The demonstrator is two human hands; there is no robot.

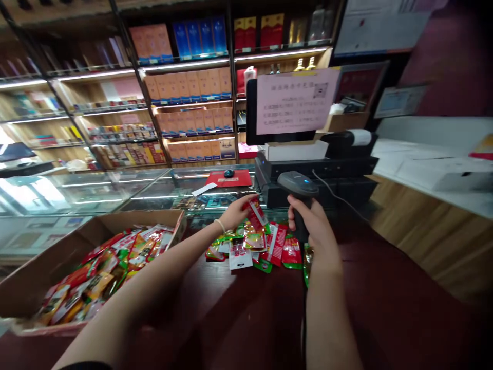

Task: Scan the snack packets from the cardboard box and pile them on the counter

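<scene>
My right hand (314, 221) is wrapped round the handle of a black barcode scanner (298, 183), whose head has a small blue light. Pinched in my left hand (236, 212) is a red snack packet (256, 214), lifted at the left of the scanner. Below both hands lies a loose pile of snack packets (275, 241) in red, green, white and gold. One green and gold packet (307, 262) is partly covered by my right wrist. The fingertips of my left hand are partly hidden behind the packet.
At the left stands an open cardboard box (177, 226) full of similar packets. Behind the pile are a monitor (251, 110) with a pink notice, a receipt printer (348, 141) and a red mat (244, 178) with a mouse (229, 173). A glass counter (150, 192) and stocked shelves (188, 64) stand beyond.
</scene>
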